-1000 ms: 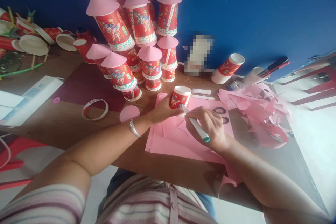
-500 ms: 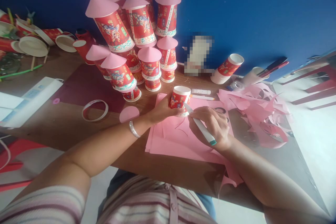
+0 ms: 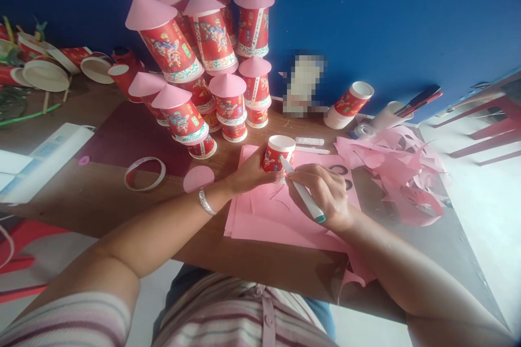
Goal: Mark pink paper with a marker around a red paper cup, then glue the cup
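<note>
Your left hand [image 3: 254,172] curls its fingers around an open-topped red cup [image 3: 272,160] at the far part of the pink sheets [image 3: 277,219]; your right hand [image 3: 323,190] pinches a white marker [image 3: 307,198], its tip at the cup's wall. Beyond the sheets, rightward, a white cup [image 3: 382,118] holds pens [image 3: 419,102], beside a second red cup [image 3: 353,104], mouth up.

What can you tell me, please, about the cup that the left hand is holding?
The cup looks like paper: red sides with a colourful printed picture, a white rim and an open top. It is held roughly upright, mouth up, over the far part of the pink paper. The left hand grips its left side, thumb across the lower front. The pen in the right hand points at its front; whether the tip touches is unclear.
</note>
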`<state>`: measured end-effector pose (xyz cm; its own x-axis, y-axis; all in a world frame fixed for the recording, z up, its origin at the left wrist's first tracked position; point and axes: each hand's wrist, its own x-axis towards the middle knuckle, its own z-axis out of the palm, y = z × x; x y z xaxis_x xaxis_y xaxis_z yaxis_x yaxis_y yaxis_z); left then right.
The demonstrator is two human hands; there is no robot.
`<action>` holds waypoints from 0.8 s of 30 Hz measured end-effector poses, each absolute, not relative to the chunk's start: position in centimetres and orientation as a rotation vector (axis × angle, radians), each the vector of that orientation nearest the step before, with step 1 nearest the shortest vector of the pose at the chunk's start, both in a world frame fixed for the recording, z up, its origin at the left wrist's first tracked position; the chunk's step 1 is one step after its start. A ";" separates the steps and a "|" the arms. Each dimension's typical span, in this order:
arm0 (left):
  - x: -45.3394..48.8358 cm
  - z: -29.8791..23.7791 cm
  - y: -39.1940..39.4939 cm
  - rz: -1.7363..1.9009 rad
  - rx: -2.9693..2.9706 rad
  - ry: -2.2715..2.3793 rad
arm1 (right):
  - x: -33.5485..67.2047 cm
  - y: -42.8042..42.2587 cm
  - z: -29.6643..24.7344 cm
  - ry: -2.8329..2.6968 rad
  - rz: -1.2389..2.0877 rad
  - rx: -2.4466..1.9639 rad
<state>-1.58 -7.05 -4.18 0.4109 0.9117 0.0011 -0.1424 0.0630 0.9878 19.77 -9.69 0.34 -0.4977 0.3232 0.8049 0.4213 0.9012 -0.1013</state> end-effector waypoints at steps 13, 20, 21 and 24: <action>-1.7 -4.5 -7.0 0.939 1.219 0.756 | 19.7 -9.5 0.2 -2.153 -0.143 -0.530; -1.8 -5.0 -6.8 0.896 1.069 0.635 | 19.8 -9.7 0.2 -2.130 -0.109 -0.539; -1.8 -5.0 -6.8 0.894 1.044 0.632 | 19.9 -9.7 0.1 -2.124 -0.112 -0.545; -1.9 -4.8 -6.8 0.885 1.009 0.621 | 20.0 -9.7 -0.1 -2.103 -0.116 -0.565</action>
<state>-1.86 -6.80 -4.79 0.5149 0.8560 -0.0475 -0.3358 0.2523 0.9075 20.02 -9.66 -0.12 -0.4676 0.3494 0.8120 0.4364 0.8901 -0.1316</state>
